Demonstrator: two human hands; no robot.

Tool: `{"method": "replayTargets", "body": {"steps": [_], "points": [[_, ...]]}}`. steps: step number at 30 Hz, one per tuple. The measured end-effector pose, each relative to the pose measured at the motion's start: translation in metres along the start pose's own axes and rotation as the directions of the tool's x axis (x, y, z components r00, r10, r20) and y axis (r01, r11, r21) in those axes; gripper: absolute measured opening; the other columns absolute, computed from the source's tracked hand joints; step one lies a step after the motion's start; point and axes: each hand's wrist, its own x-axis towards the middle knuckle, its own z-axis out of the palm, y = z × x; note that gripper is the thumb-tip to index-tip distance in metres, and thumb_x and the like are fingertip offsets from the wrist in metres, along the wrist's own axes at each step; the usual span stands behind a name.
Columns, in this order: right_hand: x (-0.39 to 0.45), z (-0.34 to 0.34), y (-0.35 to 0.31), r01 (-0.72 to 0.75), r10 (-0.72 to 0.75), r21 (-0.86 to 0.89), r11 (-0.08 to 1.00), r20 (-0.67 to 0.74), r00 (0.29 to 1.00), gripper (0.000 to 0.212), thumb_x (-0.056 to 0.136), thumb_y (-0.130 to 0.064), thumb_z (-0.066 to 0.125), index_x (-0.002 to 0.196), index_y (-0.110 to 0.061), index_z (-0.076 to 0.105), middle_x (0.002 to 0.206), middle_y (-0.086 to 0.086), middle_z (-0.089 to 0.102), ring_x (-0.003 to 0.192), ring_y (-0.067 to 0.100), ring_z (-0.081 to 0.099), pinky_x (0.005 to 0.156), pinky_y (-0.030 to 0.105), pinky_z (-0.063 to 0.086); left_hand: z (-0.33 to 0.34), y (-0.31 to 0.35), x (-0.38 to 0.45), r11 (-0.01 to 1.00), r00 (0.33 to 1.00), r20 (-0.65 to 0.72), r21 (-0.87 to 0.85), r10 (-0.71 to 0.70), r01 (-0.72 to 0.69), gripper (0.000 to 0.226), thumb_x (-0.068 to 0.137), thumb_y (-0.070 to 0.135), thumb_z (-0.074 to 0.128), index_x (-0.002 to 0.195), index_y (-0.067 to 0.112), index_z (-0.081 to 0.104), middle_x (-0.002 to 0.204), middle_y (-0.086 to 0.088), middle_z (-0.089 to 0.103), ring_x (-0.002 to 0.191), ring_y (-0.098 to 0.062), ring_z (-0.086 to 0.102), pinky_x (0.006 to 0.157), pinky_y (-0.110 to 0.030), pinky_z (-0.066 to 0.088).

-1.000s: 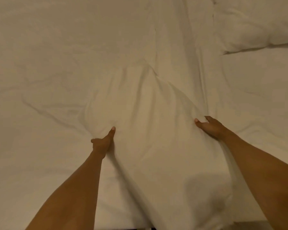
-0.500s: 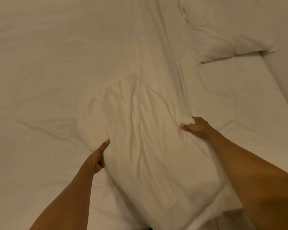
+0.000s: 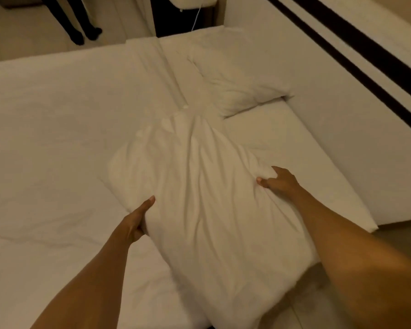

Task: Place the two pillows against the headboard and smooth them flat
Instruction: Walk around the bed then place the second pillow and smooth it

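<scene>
A wrinkled white pillow (image 3: 207, 205) is held between my two hands over the near right part of the bed. My left hand (image 3: 138, 219) grips its left edge, thumb on top. My right hand (image 3: 279, 181) pinches the fabric at its right edge. A second white pillow (image 3: 237, 77) lies flat at the far right of the mattress, against the pale padded headboard (image 3: 318, 74) that runs along the right side.
The white bed sheet (image 3: 52, 129) spreads wide to the left. The mattress corner (image 3: 365, 219) ends at the right near the floor. A person's dark-clad legs (image 3: 76, 22) stand beyond the bed's far edge. A nightstand with a cord (image 3: 195, 10) sits at the top.
The view has pulled back and swung right, so the headboard, far pillow and floor now show. Both hands have closed on the pillow's edges, and the pillow has shifted right toward the headboard.
</scene>
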Motion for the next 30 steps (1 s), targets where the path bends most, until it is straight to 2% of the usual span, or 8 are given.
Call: {"method": "replayTargets", "body": {"steps": [6, 10, 13, 16, 19, 23, 28, 30], "points": [[-0.022, -0.068, 0.024, -0.006, 0.014, 0.07, 0.998, -0.11, 0.994, 0.059, 0.079, -0.045, 0.072, 0.127, -0.015, 0.058, 0.129, 0.009, 0.062, 0.119, 0.032, 0.056, 0.083, 0.03, 0.037, 0.066, 0.029, -0.024, 0.995, 0.994, 0.082, 0.057, 0.071, -0.076, 0.083, 0.079, 0.041, 0.076, 0.147, 0.012, 0.039, 0.145, -0.009, 0.051, 0.131, -0.032, 0.049, 0.105, -0.056, 0.043], [-0.034, -0.114, 0.048, -0.01, 0.03, 0.114, 0.993, -0.174, 0.984, 0.063, 0.078, -0.046, 0.073, 0.13, -0.014, 0.056, 0.133, 0.01, 0.06, 0.122, 0.032, 0.054, 0.088, 0.032, 0.039, 0.119, 0.032, -0.034, 0.99, 0.987, 0.13, 0.092, 0.094, -0.107, 0.083, 0.078, 0.043, 0.076, 0.146, 0.011, 0.041, 0.144, -0.009, 0.052, 0.13, -0.031, 0.05, 0.106, -0.052, 0.044], [-0.039, -0.144, 0.07, -0.022, 0.056, 0.164, 0.986, -0.204, 0.977, 0.066, 0.078, -0.046, 0.073, 0.134, -0.015, 0.054, 0.137, 0.008, 0.057, 0.126, 0.031, 0.052, 0.097, 0.034, 0.041, 0.161, 0.033, -0.037, 0.987, 0.983, 0.147, 0.097, 0.111, -0.126, 0.086, 0.077, 0.043, 0.077, 0.148, 0.01, 0.039, 0.146, -0.009, 0.049, 0.134, -0.032, 0.046, 0.108, -0.051, 0.042], [-0.033, -0.167, 0.093, -0.024, 0.069, 0.189, 0.982, -0.236, 0.969, 0.061, 0.08, -0.044, 0.073, 0.131, -0.015, 0.055, 0.133, 0.008, 0.059, 0.122, 0.031, 0.054, 0.093, 0.033, 0.042, 0.203, 0.037, -0.033, 0.981, 0.975, 0.188, 0.13, 0.118, -0.143, 0.085, 0.077, 0.044, 0.076, 0.146, 0.009, 0.041, 0.146, -0.009, 0.05, 0.134, -0.031, 0.046, 0.11, -0.051, 0.039], [-0.023, -0.183, 0.113, -0.039, 0.093, 0.203, 0.978, -0.265, 0.96, 0.054, 0.081, -0.04, 0.072, 0.126, -0.013, 0.058, 0.127, 0.01, 0.062, 0.117, 0.031, 0.057, 0.09, 0.033, 0.043, 0.241, 0.042, -0.022, 0.974, 0.97, 0.214, 0.165, 0.118, -0.155, 0.079, 0.077, 0.043, 0.076, 0.142, 0.009, 0.047, 0.141, -0.009, 0.055, 0.128, -0.03, 0.051, 0.107, -0.049, 0.043], [0.002, -0.199, 0.133, -0.059, 0.119, 0.22, 0.974, -0.273, 0.955, 0.05, 0.083, -0.039, 0.071, 0.123, -0.012, 0.06, 0.123, 0.01, 0.064, 0.114, 0.031, 0.058, 0.098, 0.04, 0.045, 0.281, 0.048, 0.003, 0.974, 0.96, 0.254, 0.159, 0.115, -0.159, 0.072, 0.076, 0.039, 0.078, 0.136, 0.009, 0.052, 0.133, -0.008, 0.061, 0.107, -0.027, 0.058, 0.089, -0.042, 0.048], [0.058, -0.211, 0.153, -0.091, 0.162, 0.241, 0.966, -0.291, 0.943, 0.046, 0.083, -0.037, 0.071, 0.119, -0.01, 0.06, 0.119, 0.011, 0.065, 0.111, 0.032, 0.058, 0.097, 0.04, 0.045, 0.328, 0.054, 0.053, 0.967, 0.955, 0.292, 0.219, 0.058, -0.126, 0.059, 0.075, 0.043, 0.078, 0.122, 0.012, 0.063, 0.124, -0.007, 0.067, 0.11, -0.027, 0.06, 0.104, -0.043, 0.045], [0.085, -0.212, 0.163, -0.105, 0.179, 0.249, 0.963, -0.296, 0.938, 0.045, 0.083, -0.036, 0.071, 0.119, -0.01, 0.061, 0.119, 0.012, 0.065, 0.111, 0.032, 0.058, 0.098, 0.042, 0.045, 0.346, 0.056, 0.077, 0.96, 0.953, 0.301, 0.253, 0.041, -0.121, 0.064, 0.075, 0.045, 0.078, 0.125, 0.009, 0.063, 0.117, -0.008, 0.07, 0.11, -0.027, 0.063, 0.106, -0.043, 0.044]]}}
